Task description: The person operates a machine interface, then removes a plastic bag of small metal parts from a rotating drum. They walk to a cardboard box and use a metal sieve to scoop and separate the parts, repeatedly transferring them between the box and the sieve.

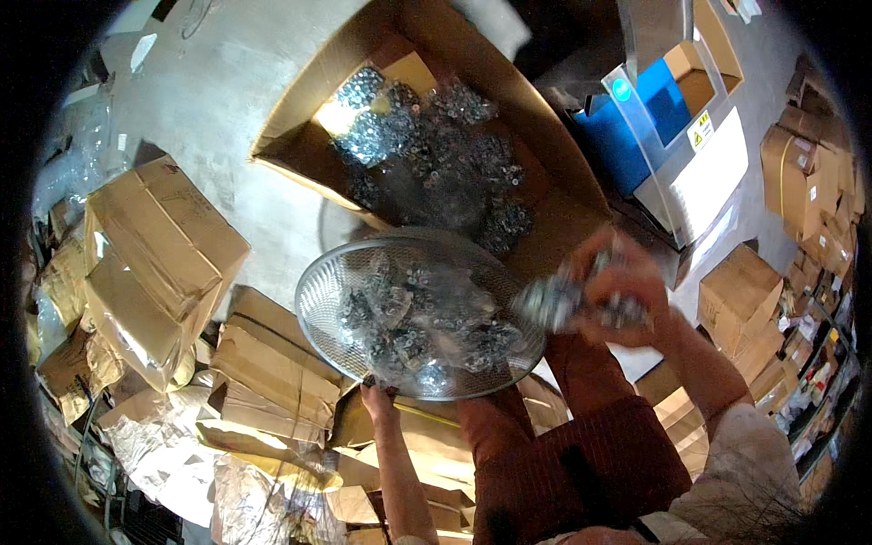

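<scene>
My left hand [378,400] grips the near rim of a round metal mesh basket [317,295], fingers closed round the edge. Inside the basket lie several clear plastic bags of small shiny parts [400,313], too small to name. Right of the basket, smeared by motion, my right hand [627,291] is closed on a bag of small shiny parts [551,302], just beyond the rim. Beyond the basket stands a large open cardboard box [559,145] holding more such bags [445,150]. The basket's far rim overlaps the box's near side.
A taped carton [163,236] stands at the left, with flattened cardboard [272,363] and crumpled wrapping [173,445] nearer me. A blue machine [649,109] with a transparent panel stands at the far right. More cartons [740,295] are stacked along the right.
</scene>
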The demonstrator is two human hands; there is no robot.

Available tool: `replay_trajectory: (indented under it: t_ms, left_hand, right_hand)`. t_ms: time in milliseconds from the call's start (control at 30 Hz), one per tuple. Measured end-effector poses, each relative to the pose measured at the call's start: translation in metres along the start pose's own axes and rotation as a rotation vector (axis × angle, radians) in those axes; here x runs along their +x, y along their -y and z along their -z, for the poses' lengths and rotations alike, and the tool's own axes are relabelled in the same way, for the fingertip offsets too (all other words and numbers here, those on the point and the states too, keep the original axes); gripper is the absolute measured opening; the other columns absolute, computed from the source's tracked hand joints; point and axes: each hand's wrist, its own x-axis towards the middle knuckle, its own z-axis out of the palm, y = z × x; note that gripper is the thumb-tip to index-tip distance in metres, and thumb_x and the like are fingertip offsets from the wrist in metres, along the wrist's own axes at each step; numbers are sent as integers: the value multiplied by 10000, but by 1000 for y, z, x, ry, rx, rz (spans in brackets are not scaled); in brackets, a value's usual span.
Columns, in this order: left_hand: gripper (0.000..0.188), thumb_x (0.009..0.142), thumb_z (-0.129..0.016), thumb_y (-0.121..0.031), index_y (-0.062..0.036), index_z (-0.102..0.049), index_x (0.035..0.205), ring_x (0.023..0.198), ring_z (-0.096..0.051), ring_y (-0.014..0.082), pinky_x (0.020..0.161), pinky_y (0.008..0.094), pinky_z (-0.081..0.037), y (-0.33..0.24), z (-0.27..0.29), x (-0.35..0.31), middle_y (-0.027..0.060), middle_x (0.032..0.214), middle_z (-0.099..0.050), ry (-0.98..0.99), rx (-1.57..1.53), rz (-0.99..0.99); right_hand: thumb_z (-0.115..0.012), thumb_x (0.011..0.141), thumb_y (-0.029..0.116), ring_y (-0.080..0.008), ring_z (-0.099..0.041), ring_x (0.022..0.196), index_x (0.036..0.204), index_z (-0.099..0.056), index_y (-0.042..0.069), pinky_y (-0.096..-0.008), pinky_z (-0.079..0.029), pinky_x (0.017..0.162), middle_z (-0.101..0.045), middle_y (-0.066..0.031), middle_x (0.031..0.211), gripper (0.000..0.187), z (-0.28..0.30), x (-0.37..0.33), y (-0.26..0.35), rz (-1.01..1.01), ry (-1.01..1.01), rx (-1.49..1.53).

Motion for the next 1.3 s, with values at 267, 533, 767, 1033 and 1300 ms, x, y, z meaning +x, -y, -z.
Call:
replay_trajectory:
  t_ms: [267, 533, 767, 1033, 1300]
  left_hand:
    - [301, 833, -591, -132, -51, -554, 1120, 680, -571, 178, 550, 318, -466, -19, -14, -46, 37, 865, -609, 41, 29, -97]
    - [277, 818, -621, -209, -4, -644, 1003, 704, -611, 267, 690, 379, -485, -83, 13, -190, 141, 817, -662, 126, 536, -641]
    - [259, 829, -619, -259, -7, -615, 888, 660, -653, 297, 642, 404, -499, -127, 33, -344, 126, 732, -676, 461, 889, -1119]
    - [269, 788, -643, -272, -12, -607, 845, 693, -618, 314, 667, 413, -490, -62, -11, -477, 166, 752, -643, 637, 1581, -1380]
    - [285, 782, -633, -299, -20, -610, 834, 710, -617, 348, 673, 432, -487, 159, -148, -537, 177, 753, -639, 786, 2051, -1663]
  right_hand:
    - [-659, 796, 331, -454, -497, 1113, 1416, -240, 61, -512, -425, 911, -437, -297, 1285, 796, -46, 25, 2, -272, 40, -558]
    - [-563, 777, 29, -408, -599, 687, 1362, -222, -45, -480, -446, 530, -594, -257, 776, 681, -24, -21, -2, -560, 50, -668]
    - [-572, 847, 196, -474, -578, 746, 1058, -392, -9, -550, -442, 674, -586, -287, 732, 345, -6, -310, 154, -925, -564, -493]
    - [-438, 941, 362, -465, -563, 629, 944, -461, 32, -559, -431, 596, -572, -253, 639, 331, -50, -554, 250, -1140, -906, -313]
    - [-464, 922, 374, -426, -597, 643, 1022, -432, 74, -532, -444, 574, -598, -211, 657, 318, -137, -792, 129, -1288, -1029, 51]
